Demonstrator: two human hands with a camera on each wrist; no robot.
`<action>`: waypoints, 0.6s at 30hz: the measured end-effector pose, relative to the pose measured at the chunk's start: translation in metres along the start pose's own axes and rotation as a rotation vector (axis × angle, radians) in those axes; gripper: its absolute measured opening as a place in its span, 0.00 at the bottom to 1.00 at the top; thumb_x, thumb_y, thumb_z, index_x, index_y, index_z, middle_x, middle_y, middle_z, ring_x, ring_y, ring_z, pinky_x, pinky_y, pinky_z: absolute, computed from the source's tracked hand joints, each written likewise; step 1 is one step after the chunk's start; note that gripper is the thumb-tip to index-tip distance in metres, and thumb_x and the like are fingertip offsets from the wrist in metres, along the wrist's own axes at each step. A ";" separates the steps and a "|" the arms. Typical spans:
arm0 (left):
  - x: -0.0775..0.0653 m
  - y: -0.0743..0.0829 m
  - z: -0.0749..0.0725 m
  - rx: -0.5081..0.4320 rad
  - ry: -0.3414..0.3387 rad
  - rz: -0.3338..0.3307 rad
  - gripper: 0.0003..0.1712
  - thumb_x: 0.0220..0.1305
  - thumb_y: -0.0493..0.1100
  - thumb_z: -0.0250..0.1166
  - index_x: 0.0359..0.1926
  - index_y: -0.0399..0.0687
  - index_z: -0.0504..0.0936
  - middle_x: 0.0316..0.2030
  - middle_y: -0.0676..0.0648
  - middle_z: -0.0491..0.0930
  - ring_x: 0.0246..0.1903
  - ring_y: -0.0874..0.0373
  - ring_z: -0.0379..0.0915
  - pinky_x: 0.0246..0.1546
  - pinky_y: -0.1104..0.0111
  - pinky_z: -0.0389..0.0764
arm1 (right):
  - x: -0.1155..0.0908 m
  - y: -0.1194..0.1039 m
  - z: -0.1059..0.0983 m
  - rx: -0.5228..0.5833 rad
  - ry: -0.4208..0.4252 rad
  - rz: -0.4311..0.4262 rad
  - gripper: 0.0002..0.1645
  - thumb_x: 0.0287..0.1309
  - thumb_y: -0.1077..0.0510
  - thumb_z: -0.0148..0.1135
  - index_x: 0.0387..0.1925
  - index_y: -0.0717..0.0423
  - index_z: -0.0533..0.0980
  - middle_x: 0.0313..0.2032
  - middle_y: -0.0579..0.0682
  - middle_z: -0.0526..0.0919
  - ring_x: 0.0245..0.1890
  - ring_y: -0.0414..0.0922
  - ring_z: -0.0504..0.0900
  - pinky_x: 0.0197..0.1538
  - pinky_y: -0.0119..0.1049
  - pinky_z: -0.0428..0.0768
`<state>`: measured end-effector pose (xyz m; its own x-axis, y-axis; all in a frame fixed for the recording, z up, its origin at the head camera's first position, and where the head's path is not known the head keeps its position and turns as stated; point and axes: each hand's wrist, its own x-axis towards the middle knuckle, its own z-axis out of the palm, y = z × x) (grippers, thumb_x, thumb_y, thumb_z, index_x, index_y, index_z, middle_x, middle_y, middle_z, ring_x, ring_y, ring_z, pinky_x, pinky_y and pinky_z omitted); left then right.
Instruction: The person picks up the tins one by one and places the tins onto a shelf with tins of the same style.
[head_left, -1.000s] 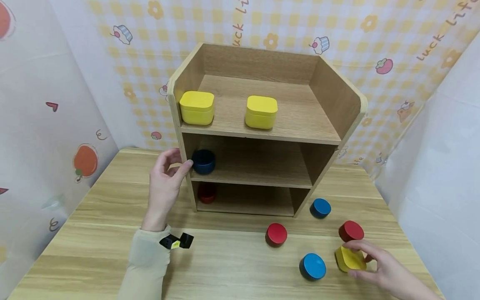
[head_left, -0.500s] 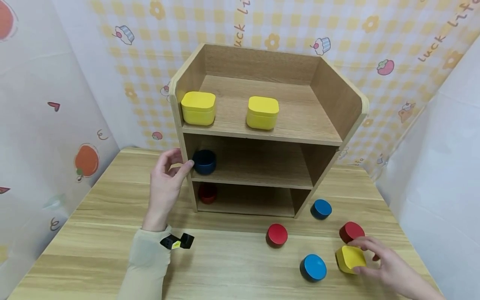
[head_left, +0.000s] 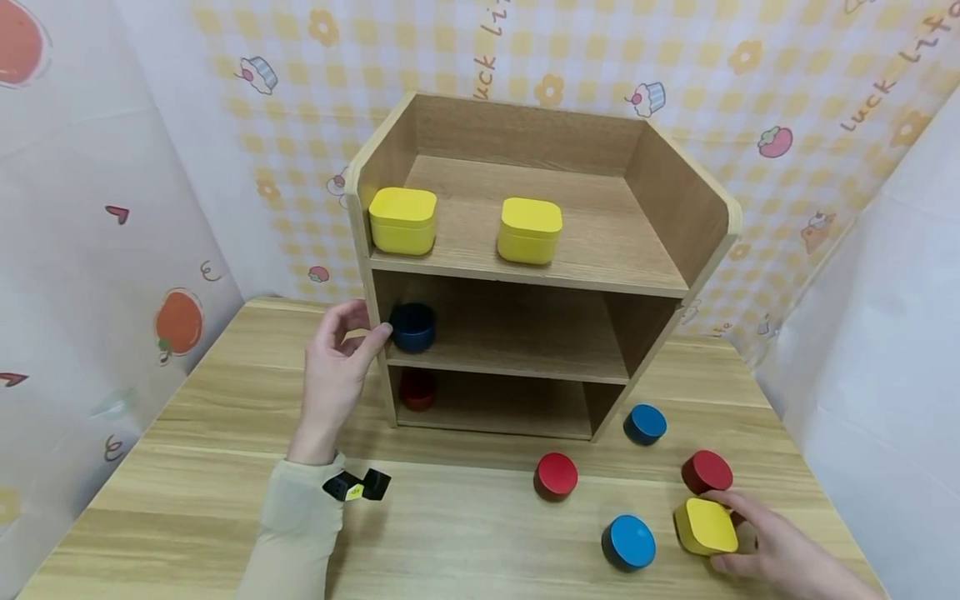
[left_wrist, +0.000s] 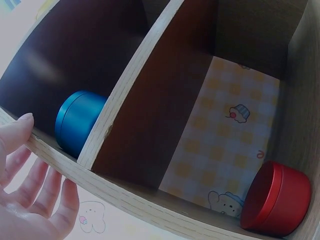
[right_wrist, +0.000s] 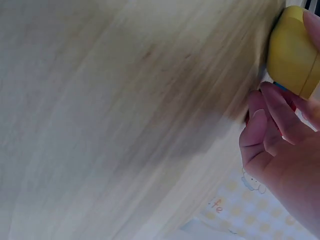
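My left hand grips the left side panel of a wooden shelf unit, thumb on the inner side and fingers outside. Just inside that panel, a round blue tin sits on the middle shelf. A round red tin stands on the bottom shelf. At the front right of the table, my right hand holds a yellow rounded-square tin between thumb and fingers; the thumb shows against it in the right wrist view. Two more yellow tins stand on the top shelf, one at its left end.
Loose on the wooden table stand a red tin before the shelf, a blue tin left of the held one, a red tin just behind it, and another blue tin near the shelf's right foot.
The right hand's fingers have shifted from over the yellow tin's top toward its right side. The left hand keeps its place on the panel. The head view has moved slightly.
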<state>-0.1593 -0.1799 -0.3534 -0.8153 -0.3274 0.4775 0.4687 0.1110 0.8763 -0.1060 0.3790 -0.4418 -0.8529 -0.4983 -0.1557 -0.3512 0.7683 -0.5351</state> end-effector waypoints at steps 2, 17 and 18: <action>0.000 -0.001 0.000 -0.002 -0.002 0.000 0.19 0.61 0.31 0.68 0.53 0.37 0.76 0.41 0.46 0.77 0.44 0.54 0.73 0.42 0.70 0.76 | -0.001 0.002 0.001 -0.005 -0.003 -0.004 0.44 0.48 0.45 0.75 0.61 0.61 0.67 0.51 0.56 0.75 0.40 0.30 0.70 0.39 0.28 0.75; -0.001 -0.001 0.000 -0.003 0.001 -0.010 0.20 0.61 0.31 0.68 0.53 0.36 0.75 0.41 0.46 0.77 0.45 0.54 0.73 0.42 0.69 0.77 | 0.000 -0.008 0.000 0.038 0.054 -0.048 0.39 0.48 0.49 0.76 0.57 0.61 0.69 0.44 0.40 0.77 0.39 0.31 0.72 0.32 0.30 0.74; 0.000 -0.001 0.000 -0.004 0.001 -0.010 0.20 0.61 0.31 0.68 0.53 0.36 0.75 0.41 0.46 0.77 0.45 0.54 0.73 0.42 0.69 0.77 | 0.000 -0.011 -0.001 0.045 0.083 -0.065 0.39 0.47 0.51 0.77 0.57 0.61 0.69 0.44 0.38 0.77 0.39 0.31 0.72 0.31 0.30 0.73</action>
<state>-0.1594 -0.1800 -0.3546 -0.8195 -0.3293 0.4691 0.4623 0.1039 0.8806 -0.1027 0.3706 -0.4352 -0.8585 -0.5103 -0.0513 -0.3906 0.7154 -0.5793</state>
